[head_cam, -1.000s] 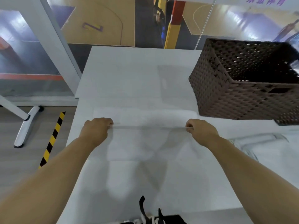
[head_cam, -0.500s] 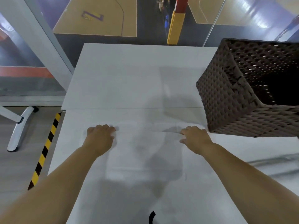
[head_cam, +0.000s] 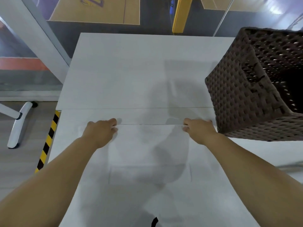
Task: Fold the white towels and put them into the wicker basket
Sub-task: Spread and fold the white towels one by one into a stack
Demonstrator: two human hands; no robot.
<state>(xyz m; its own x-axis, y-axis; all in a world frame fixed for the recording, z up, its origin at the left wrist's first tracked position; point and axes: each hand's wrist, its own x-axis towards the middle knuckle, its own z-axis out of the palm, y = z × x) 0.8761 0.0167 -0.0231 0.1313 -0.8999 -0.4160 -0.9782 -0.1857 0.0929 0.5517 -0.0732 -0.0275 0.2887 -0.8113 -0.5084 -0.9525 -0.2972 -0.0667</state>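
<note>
A white towel (head_cam: 150,145) lies flat on the white table (head_cam: 139,71), partly folded, its far edge a straight line between my hands. My left hand (head_cam: 100,130) pinches the towel's far left corner with curled fingers. My right hand (head_cam: 199,129) grips the far right corner the same way. The dark brown wicker basket (head_cam: 242,99) stands at the table's right side, just beyond my right hand, and its open inside looks dark.
A seam (head_cam: 136,108) crosses the table just beyond the towel. Left of the table are the floor, a yellow-black hazard strip (head_cam: 47,141) and a white wheeled stand leg (head_cam: 18,126). More white cloth (head_cam: 278,154) lies at the right, below the basket.
My hands had lain flatter on the towel; now both curl around its far edge, which lies straight between them. The camera has tilted further down over the table.
</note>
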